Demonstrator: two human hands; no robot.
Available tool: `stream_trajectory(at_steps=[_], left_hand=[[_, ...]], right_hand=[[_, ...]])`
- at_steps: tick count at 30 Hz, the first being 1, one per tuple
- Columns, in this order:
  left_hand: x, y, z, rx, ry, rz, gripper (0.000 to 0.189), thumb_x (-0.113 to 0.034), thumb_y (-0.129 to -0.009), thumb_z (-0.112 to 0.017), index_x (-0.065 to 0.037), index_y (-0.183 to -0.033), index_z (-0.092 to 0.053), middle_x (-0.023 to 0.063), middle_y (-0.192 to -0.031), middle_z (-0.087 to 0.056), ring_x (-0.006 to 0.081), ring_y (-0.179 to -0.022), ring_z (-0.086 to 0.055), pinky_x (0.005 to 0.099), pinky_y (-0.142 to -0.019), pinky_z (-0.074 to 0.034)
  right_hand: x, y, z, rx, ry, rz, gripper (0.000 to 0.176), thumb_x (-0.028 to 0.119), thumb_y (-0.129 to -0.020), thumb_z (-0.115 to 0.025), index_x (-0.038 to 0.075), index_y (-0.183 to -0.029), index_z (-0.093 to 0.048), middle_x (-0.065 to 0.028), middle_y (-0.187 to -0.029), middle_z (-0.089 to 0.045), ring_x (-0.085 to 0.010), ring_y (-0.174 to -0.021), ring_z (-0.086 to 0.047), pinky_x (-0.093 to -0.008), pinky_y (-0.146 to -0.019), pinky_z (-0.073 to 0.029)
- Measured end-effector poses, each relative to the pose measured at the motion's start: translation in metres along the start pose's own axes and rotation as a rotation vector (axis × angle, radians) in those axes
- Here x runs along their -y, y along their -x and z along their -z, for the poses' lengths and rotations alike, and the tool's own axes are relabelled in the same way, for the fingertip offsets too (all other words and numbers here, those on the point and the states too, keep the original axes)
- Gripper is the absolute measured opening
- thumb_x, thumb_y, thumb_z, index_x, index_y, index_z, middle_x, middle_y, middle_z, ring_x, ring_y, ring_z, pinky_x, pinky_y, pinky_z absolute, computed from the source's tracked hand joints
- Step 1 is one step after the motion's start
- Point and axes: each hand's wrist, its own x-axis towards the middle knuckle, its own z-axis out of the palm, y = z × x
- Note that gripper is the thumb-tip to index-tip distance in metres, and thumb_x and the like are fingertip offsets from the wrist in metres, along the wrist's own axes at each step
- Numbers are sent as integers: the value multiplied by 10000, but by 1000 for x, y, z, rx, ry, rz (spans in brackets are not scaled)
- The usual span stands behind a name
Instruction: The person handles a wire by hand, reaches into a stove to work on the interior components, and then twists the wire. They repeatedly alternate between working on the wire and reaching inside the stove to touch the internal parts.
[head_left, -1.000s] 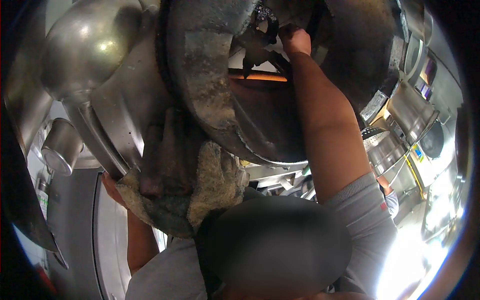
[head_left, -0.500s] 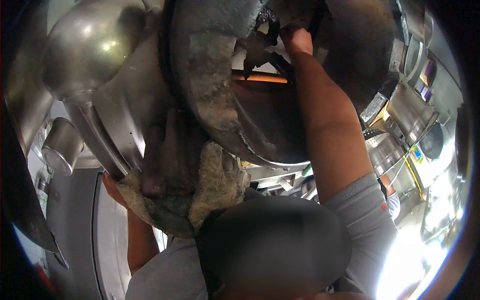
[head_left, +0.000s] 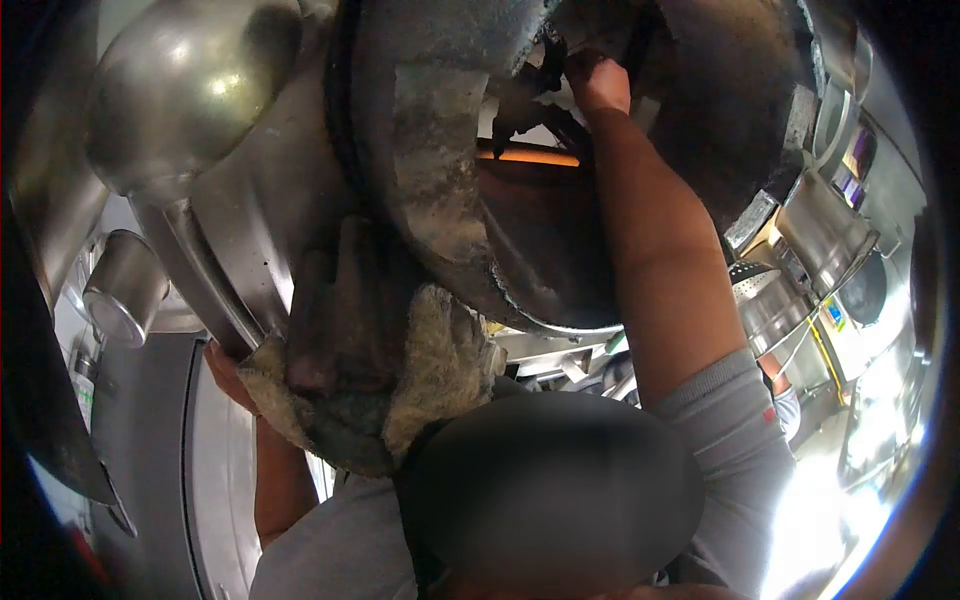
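My left hand (head_left: 228,378) is at the lower left, its fingers partly behind a thick, worn cloth (head_left: 440,370) folded around a dark metal piece (head_left: 345,310). The hand presses against the cloth's edge, by the end of a long metal handle (head_left: 215,280). At the top, my right hand (head_left: 600,85) is closed inside the opening of a large, dark, round metal body (head_left: 440,180). What its fingers hold is hidden. Beside it are jagged black pieces (head_left: 525,115) and a glowing orange strip (head_left: 530,153).
A large rounded steel ladle bowl (head_left: 190,95) fills the upper left, above a metal cup (head_left: 128,285). Steel pots (head_left: 825,230) and a perforated strainer (head_left: 750,275) are at the right. Another person's forearm (head_left: 773,372) shows at the right. A blurred dark oval covers the bottom middle.
The dark round body and the black pieces in its opening have shifted slightly to the right. My right hand has moved very little, and my left hand stays by the cloth.
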Motion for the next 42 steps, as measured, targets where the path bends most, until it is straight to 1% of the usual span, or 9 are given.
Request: stream_trajectory(at_steps=[8, 18, 24, 26, 27, 30, 32, 34, 42], left_hand=[[8, 0, -5, -3, 209, 113, 703, -371, -752, -776, 54, -1191, -429, 231, -936, -558, 421, -768, -582, 513, -617, -499], [-8, 2, -3, -21, -114, -29, 686, -378, -748, -780, 48, -1175, -453, 221, -959, -563, 421, -792, -584, 523, -636, -496], [18, 3, -4, 3, 134, 143, 702, -382, -745, -779, 42, -1213, -474, 233, -1062, -576, 426, -941, -601, 501, -775, -531], [24, 5, -11, -185, -357, -447, 676, -370, -740, -773, 43, -1195, -492, 243, -1064, -579, 437, -936, -604, 485, -776, -535], [22, 6, -10, -188, -351, -447, 676, -370, -740, -773, 43, -1195, -492, 243, -1064, -579, 437, -936, -604, 485, -776, -535], [3, -1, -1, -193, -562, -424, 668, -359, -736, -771, 49, -1185, -494, 248, -1050, -580, 447, -927, -605, 489, -764, -533], [-11, -3, -1, -59, -115, 58, 695, -363, -730, -774, 56, -1207, -491, 261, -1104, -578, 459, -982, -601, 497, -823, -528], [12, 0, 1, -32, -35, 103, 702, -370, -727, -776, 53, -1210, -494, 271, -1123, -576, 464, -1005, -596, 507, -843, -521], [36, 9, 2, -55, -53, 129, 732, -398, -703, -792, 42, -1213, -503, 298, -1154, -567, 467, -1045, -585, 515, -871, -512]], right_hand=[[7, 5, 10, 40, -75, -71, 333, 368, -837, -596, 120, -1026, -714, -162, -1028, -691, -374, -974, -648, -433, -849, -510], [8, 8, 8, 10, -45, -7, 323, 350, -837, -586, 108, -1003, -719, -182, -1035, -685, -373, -983, -650, -438, -855, -513], [1, 13, 9, -35, -161, -140, 302, 317, -824, -608, 112, -1014, -723, -188, -1030, -688, -379, -989, -646, -434, -858, -514], [-14, 7, -4, -8, -186, -171, 297, 303, -833, -583, 135, -1028, -731, -179, -1059, -690, -362, -1015, -650, -415, -875, -512], [-38, -4, -34, 3, -282, -251, 280, 268, -831, -589, 143, -1037, -732, -179, -1055, -692, -355, -1018, -653, -406, -875, -513], [-50, -8, -50, -15, -440, -268, 264, 248, -812, -646, 126, -1027, -738, -151, -957, -707, -282, -893, -672, -365, -786, -518], [-52, -6, -53, -40, -500, -206, 273, 262, -794, -696, 102, -1010, -743, -124, -864, -719, -216, -766, -687, -333, -697, -521], [-55, -7, -58, -149, -420, -74, 210, 226, -826, -673, 106, -980, -749, -112, -847, -712, -182, -678, -668, -319, -643, -512], [-49, -10, -57, -73, -368, -214, 234, 260, -829, -601, 108, -953, -728, -178, -884, -706, -303, -878, -690, -387, -750, -506]])
